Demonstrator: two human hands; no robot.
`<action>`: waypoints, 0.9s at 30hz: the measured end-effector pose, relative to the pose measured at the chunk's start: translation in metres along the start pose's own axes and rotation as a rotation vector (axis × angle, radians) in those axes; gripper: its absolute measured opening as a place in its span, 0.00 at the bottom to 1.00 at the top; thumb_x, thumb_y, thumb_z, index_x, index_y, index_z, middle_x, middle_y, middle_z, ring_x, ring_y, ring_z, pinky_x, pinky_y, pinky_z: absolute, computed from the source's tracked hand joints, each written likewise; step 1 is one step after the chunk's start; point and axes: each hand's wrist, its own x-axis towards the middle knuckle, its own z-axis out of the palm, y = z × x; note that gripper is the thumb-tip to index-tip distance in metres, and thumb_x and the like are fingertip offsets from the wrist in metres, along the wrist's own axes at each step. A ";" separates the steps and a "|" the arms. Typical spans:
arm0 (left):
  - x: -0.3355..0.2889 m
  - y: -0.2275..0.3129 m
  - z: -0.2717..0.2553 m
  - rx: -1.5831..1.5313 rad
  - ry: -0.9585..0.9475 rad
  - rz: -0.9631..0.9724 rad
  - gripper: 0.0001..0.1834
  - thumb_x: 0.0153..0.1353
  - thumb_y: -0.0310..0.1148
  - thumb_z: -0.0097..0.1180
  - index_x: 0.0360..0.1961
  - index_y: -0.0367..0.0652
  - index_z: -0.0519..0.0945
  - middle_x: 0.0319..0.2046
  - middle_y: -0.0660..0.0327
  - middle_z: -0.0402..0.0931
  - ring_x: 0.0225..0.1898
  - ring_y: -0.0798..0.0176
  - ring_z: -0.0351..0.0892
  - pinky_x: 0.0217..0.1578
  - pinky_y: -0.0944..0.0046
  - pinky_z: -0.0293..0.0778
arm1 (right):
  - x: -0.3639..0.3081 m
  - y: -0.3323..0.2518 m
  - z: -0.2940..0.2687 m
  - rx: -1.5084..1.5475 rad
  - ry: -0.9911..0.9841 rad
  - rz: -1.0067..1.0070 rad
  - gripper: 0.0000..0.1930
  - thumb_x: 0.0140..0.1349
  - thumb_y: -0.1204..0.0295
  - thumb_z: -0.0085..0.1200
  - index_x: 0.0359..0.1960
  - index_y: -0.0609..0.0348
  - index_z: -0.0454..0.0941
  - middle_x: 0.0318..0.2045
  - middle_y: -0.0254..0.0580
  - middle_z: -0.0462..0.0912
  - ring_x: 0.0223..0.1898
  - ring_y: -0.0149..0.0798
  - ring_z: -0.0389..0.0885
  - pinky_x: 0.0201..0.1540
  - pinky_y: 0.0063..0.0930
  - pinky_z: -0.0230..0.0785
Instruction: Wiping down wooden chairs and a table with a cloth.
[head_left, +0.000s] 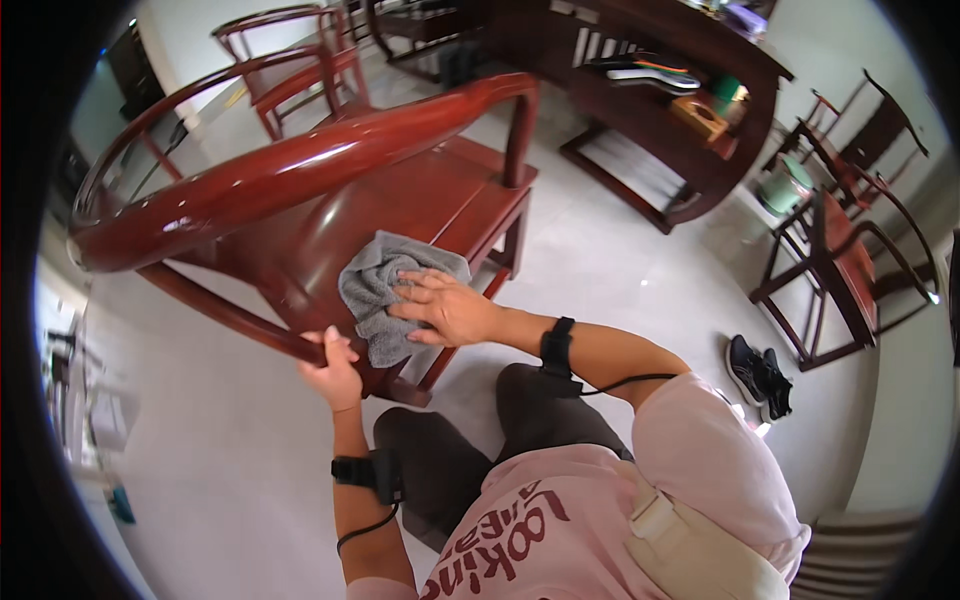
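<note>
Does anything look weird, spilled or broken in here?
I can't see anything spilled or broken. The oddest bit is perhaps the black shoes on the floor near the chair on the right, with no feet in them. The gray cloth is crumpled, but that looks ordinary: the right hand rests on it, on the nearest chair.

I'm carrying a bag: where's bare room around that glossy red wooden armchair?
Pale glossy floor is bare between the red armchair, the dark wooden desk and the black shoes. The visible seat beyond the crumpled grey cloth looks free. Its near edge is crowded: cloth, right hand on it, left hand on the armrest's end.
</note>
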 end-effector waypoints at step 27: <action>0.008 0.003 -0.005 0.111 -0.117 0.131 0.13 0.64 0.32 0.51 0.24 0.37 0.69 0.14 0.63 0.67 0.15 0.72 0.67 0.22 0.71 0.66 | -0.017 -0.043 0.021 0.134 0.147 0.219 0.22 0.44 0.75 0.60 0.45 0.56 0.76 0.51 0.49 0.74 0.65 0.52 0.58 0.67 0.55 0.44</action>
